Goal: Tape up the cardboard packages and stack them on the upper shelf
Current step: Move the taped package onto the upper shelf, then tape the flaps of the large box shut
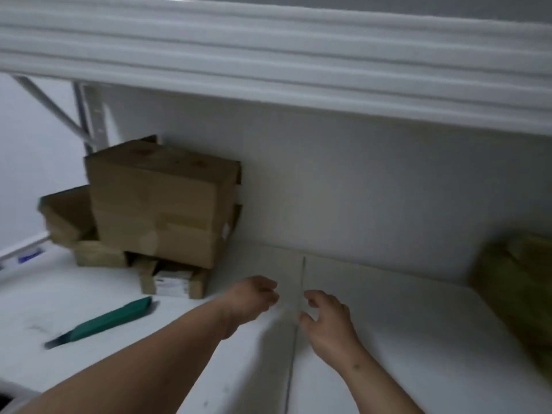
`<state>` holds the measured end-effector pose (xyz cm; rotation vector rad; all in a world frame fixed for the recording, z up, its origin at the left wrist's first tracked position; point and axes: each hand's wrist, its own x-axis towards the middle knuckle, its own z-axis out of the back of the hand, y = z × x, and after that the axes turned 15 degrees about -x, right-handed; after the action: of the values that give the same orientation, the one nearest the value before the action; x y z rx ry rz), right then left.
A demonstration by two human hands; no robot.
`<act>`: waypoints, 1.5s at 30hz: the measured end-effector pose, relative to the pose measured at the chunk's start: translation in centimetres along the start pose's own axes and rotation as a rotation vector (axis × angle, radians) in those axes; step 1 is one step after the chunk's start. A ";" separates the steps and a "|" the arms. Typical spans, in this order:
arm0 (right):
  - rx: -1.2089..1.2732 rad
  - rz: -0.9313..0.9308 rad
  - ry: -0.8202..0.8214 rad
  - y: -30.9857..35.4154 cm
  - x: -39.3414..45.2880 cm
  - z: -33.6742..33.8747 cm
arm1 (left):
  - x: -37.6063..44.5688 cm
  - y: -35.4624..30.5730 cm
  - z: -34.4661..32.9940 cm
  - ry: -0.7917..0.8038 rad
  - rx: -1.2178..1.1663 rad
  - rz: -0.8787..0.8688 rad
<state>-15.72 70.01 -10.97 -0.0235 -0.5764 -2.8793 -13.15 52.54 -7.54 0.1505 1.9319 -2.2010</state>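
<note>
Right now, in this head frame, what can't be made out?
- Olive object, head view: cut by the right edge and blurred; identity unclear.
- Left hand and right hand: motion blur; whether they pinch anything is unclear.
- Label on the small white box: too blurred to read.
- Upper shelf top: hidden from below.

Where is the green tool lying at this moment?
In the head view the green tool lies flat on the white shelf surface at the left, in front of the stack of cardboard boxes and left of the left hand.
</note>
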 end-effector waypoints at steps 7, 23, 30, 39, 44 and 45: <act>0.042 0.160 0.099 11.2 3.2 -3.6 | -2.2 1.2 13.4 -0.210 -0.067 0.004; -0.232 0.560 0.275 28.9 3.1 -13.1 | -5.1 7.8 32.3 -0.641 -0.033 -0.002; -0.604 0.512 0.444 36.2 2.9 -16.9 | -4.6 10.2 41.2 -0.496 0.059 0.019; -0.599 0.159 0.448 36.0 1.7 -16.6 | -1.4 10.3 42.6 -0.299 0.089 -0.003; -0.576 -0.096 0.437 31.7 1.6 -14.7 | 0.5 9.4 39.3 -0.156 0.150 -0.006; -0.559 -0.148 0.432 30.8 1.6 -14.4 | 0.8 9.2 38.5 -0.136 0.160 -0.010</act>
<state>-10.73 36.34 -12.45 0.5584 0.3174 -2.9433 -9.55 13.27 -11.34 0.0147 1.6901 -2.3068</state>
